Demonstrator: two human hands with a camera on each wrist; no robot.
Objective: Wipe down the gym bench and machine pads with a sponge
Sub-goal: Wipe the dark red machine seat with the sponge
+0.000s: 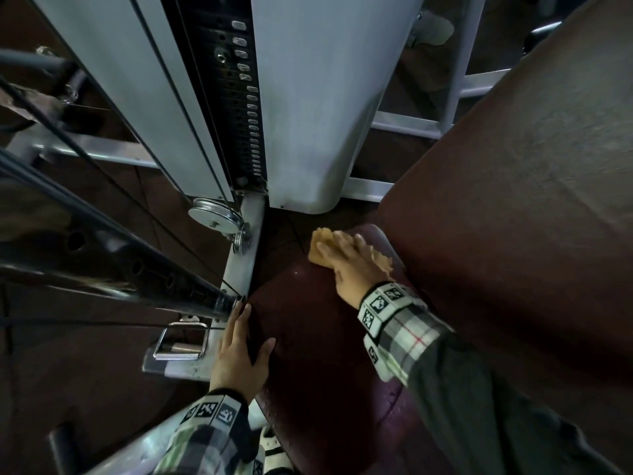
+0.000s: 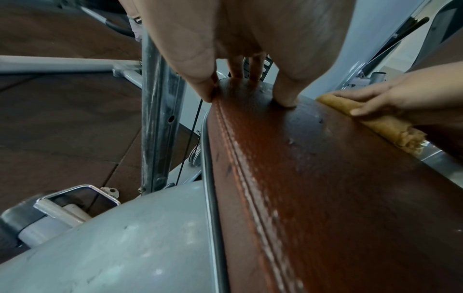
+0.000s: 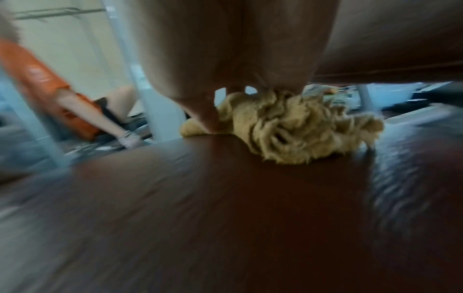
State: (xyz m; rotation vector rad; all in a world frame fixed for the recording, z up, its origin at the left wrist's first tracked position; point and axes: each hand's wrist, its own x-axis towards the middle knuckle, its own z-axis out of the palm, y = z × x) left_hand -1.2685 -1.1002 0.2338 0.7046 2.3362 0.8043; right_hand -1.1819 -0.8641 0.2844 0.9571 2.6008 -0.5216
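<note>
Right hand (image 1: pixel 349 265) lies flat with spread fingers on a tan, ragged-edged foam sponge (image 1: pixel 320 250), pressing it onto the far end of the dark maroon vinyl seat pad (image 1: pixel 308 337) — lower centre of the head view. Sponge's long axis runs across the pad's far edge, upper left to lower right in the head view; its torn end points right toward the large maroon back pad (image 1: pixel 513 166), its intact end overhangs the seat's far-left corner. In the right wrist view the sponge is bunched under the fingertips (image 3: pixel 208 117), frayed end toward frame right; picture is motion-blurred.

Left hand (image 1: pixel 239 351) braces the seat pad's left edge, lower centre-left — thumb on the top surface, fingers straight down along the side, palm at the seam. Nothing held. Left wrist view shows the stitched seam running away from the camera, with white scuffs along it.

Upper centre: grey steel weight-stack tower (image 1: pixel 308 114) with black plates. A chrome pulley (image 1: pixel 214 216) sits at its base. A chrome stirrup handle (image 1: pixel 181 341) lies lower left beside the left hand.
</note>
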